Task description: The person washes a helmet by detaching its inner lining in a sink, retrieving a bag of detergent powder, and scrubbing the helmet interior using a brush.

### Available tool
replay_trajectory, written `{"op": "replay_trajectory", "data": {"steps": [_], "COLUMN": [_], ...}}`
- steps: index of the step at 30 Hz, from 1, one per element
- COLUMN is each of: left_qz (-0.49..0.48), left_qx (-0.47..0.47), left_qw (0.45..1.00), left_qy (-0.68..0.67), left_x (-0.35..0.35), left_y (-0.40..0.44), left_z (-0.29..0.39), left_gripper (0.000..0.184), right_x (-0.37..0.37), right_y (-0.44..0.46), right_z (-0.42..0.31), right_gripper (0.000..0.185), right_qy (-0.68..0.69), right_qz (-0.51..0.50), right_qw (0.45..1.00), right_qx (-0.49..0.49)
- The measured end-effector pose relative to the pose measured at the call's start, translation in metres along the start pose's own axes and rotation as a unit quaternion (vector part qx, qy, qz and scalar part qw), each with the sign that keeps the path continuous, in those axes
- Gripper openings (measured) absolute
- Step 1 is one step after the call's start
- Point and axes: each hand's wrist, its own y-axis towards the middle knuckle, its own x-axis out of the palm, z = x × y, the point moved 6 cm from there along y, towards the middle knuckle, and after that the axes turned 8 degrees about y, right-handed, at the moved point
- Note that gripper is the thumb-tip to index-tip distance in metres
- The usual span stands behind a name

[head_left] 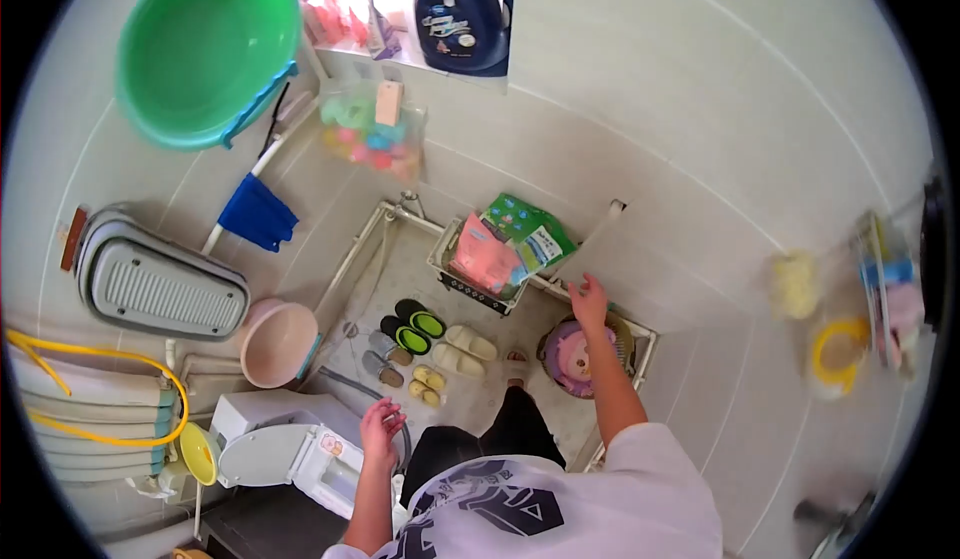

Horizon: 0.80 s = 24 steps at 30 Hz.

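Note:
My right hand (588,301) is stretched forward above the floor with its fingers apart, holding nothing. Beneath and just beyond the right forearm stands a round basin (573,357) with a pink item in it. To the left of that hand, a crate (477,297) holds a pink bag (484,257) and a green package (528,227). My left hand (380,431) hovers beside the white toilet (330,469), its fingers loosely bent and apart, with nothing visible in it. A grey hose (350,383) runs along the floor near the left hand.
Several pairs of shoes, including white slippers (464,350) and black-green clogs (412,327), lie on the floor ahead. A pink bucket (275,344), folded grey tub (165,279) and green basin (210,49) are at left. A dark detergent jug (462,19) stands on the sill.

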Motion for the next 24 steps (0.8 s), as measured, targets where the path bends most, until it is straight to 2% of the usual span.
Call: {"op": "replay_trajectory", "data": {"steps": [3,6,9,12,15,18,21,24], "left_qz": [0.047,0.087,0.109,0.131,0.144,0.156,0.163,0.162], "left_qx": [-0.025,-0.042,-0.049,-0.051,-0.048,-0.045,-0.037,-0.022], "left_qw": [0.997,0.994,0.991,0.988,0.985,0.980,0.977,0.974], "left_qy": [-0.052,-0.046,-0.054,-0.069,-0.084,-0.111,-0.133,-0.159], "left_x": [0.031,0.055,0.067,0.074,0.072,0.066,0.056,0.037], "left_y": [-0.002,-0.009,-0.010,-0.017,-0.027,-0.036,-0.044,-0.055], "left_z": [0.002,0.012,0.013,0.012,0.008,0.001,-0.006,-0.016], "left_gripper": [0.031,0.033,0.037,0.038,0.038,0.037,0.036,0.037], "right_x": [0.030,0.054,0.070,0.089,0.088,0.087,0.107,0.091], "right_y": [0.065,0.109,0.126,0.137,0.138,0.125,0.112,0.090], "right_z": [0.022,0.036,0.042,0.047,0.014,-0.059,-0.084,-0.163], "right_gripper": [0.061,0.065,0.054,0.033,0.021,0.020,0.023,0.024], "right_qy": [0.006,-0.050,-0.056,-0.122,-0.111,0.010,0.004,0.031], "right_qz": [-0.076,-0.139,-0.154,-0.171,-0.073,-0.110,-0.222,-0.182], "right_qw": [0.993,0.982,0.982,0.977,0.980,0.956,0.964,0.967], "right_qx": [0.087,0.114,0.094,0.029,-0.145,-0.272,-0.146,-0.177]}}
